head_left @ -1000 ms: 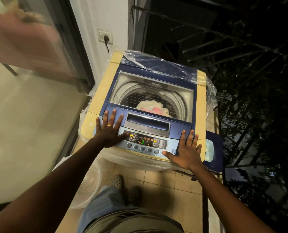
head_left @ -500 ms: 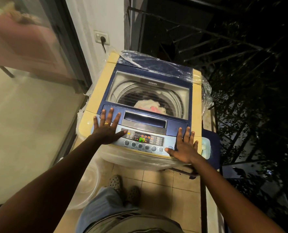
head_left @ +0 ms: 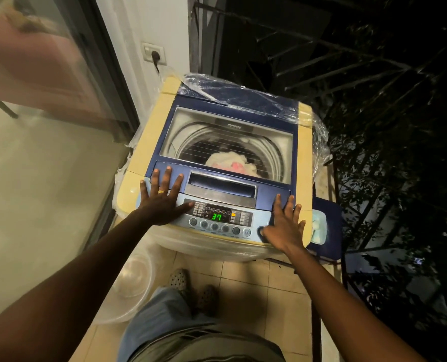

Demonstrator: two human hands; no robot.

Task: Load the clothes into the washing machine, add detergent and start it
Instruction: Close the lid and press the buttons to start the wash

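A top-loading washing machine [head_left: 149, 142] with cream sides and a blue lid stands in front of me, its lid down. Through the lid's clear window [head_left: 225, 137] I see white and pink clothes [head_left: 231, 164] in the drum. The control panel [head_left: 219, 218] is lit and its green display reads 37. My left hand [head_left: 162, 198] rests flat with spread fingers on the machine's front left corner, thumb beside the panel. On the front right corner my right hand [head_left: 285, 226] lies flat, its thumb near the rightmost button.
A clear plastic basin [head_left: 130, 280] sits on the tiled floor at the left of my feet. A blue stool with a pale object [head_left: 326, 228] stands right of the machine. Glass door on the left, wall socket [head_left: 154, 53] behind, dark railing and foliage on the right.
The display has gone from a short reading to 37. Both hands stay flat on the front corners; the right hand has shifted slightly on its corner.
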